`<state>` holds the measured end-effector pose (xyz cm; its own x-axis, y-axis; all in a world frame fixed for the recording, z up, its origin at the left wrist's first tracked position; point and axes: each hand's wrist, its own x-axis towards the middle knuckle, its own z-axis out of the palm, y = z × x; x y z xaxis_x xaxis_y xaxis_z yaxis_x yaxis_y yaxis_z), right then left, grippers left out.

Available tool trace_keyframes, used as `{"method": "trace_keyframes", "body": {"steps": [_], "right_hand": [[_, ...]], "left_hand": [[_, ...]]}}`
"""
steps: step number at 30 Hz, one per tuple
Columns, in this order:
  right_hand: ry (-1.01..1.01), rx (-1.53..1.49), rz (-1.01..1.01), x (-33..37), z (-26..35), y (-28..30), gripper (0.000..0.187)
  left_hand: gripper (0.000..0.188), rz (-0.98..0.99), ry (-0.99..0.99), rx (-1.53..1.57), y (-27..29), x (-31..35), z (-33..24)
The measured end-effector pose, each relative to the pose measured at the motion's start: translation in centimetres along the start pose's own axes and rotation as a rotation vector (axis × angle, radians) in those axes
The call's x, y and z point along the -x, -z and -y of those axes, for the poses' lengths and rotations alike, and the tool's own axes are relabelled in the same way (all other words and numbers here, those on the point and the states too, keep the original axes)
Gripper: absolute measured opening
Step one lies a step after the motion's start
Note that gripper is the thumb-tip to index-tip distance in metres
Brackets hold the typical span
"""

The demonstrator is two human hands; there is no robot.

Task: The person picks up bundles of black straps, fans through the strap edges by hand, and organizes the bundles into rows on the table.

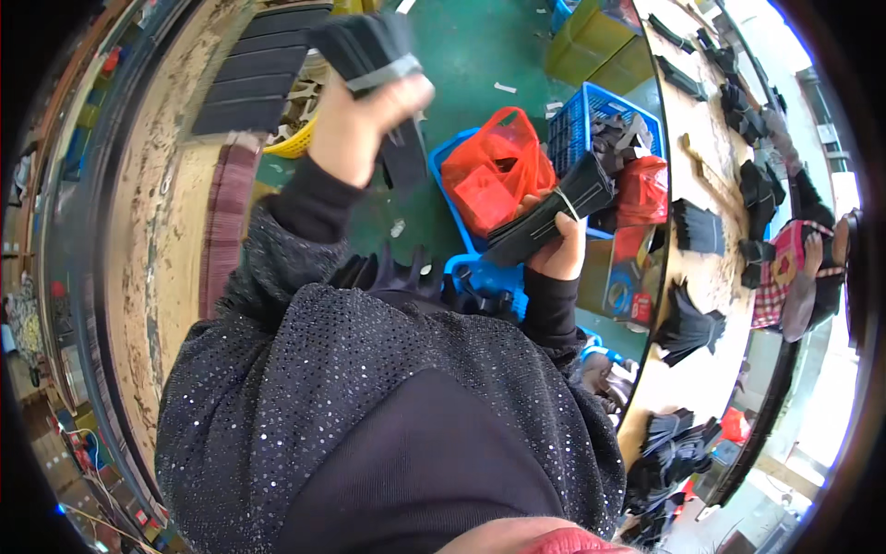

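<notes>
Raised at the far left, my left hand [365,125] is closed around a bundle of black strips [355,51] with a pale band across it. Motion blurs that hand a little. On the right, my right hand [565,251] grips another bundle of black strips [544,214], bound by a thin white band and held at a slant, its thumb lying near the band. Beyond this second bundle is a red plastic bag [494,175] in a blue crate [440,162].
A wooden table [161,222] on my left bears dark flat pieces [254,69] and a maroon stack [229,222]. The right-hand table [688,374] carries several black bundles [688,319]; a person [794,268] sits beyond it. A blue basket [572,125] stands on the green floor [461,55].
</notes>
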<state>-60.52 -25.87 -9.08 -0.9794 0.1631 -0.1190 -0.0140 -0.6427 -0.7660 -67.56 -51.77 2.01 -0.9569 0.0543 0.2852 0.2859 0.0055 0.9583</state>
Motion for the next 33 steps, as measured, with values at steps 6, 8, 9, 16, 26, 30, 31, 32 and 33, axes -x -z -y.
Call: {"method": "trace_keyframes", "body": {"steps": [6, 8, 9, 16, 26, 30, 31, 32, 33], "right_hand": [[-0.220, -0.347, -0.058, -9.3, 0.4, -0.6, 0.044], [-0.237, -0.402, -0.020, -12.5, 1.1, -0.9, 0.047], [-0.209, -0.374, 0.013, -13.6, 1.8, -1.1, 0.048], [-0.001, -0.276, -0.165, -20.9, 4.5, -3.3, 0.041], [-0.083, -0.197, -0.388, -32.9, 3.0, -1.6, 0.036], [0.050, -0.092, -0.345, -39.7, 5.3, -1.0, 0.036], [0.087, -0.067, -0.339, -41.1, 6.1, 0.2, 0.037], [0.137, 0.039, -0.372, -42.3, 7.1, 1.3, 0.037], [0.179, 0.077, -0.385, -43.0, 8.1, 1.5, 0.038]], "left_hand": [[0.014, -0.189, 0.267, 0.830, -1.4, -12.9, 0.0], [0.014, -0.128, 0.266, 0.855, -2.1, -15.9, -0.3], [0.014, -0.107, 0.256, 0.868, -2.0, -17.2, -0.5], [0.024, 0.081, 0.110, 0.937, -2.5, -28.4, -0.2], [0.015, 0.273, 0.298, 0.991, -5.8, -40.7, 5.2], [0.015, 0.324, 0.342, 0.940, -8.2, -46.1, 4.8], [0.009, 0.383, 0.338, 0.929, -9.0, -47.6, 5.6], [0.031, 0.478, 0.322, 0.829, -10.0, -49.6, 7.5], [0.031, 0.497, 0.329, 0.823, -11.2, -51.2, 9.1]]}}
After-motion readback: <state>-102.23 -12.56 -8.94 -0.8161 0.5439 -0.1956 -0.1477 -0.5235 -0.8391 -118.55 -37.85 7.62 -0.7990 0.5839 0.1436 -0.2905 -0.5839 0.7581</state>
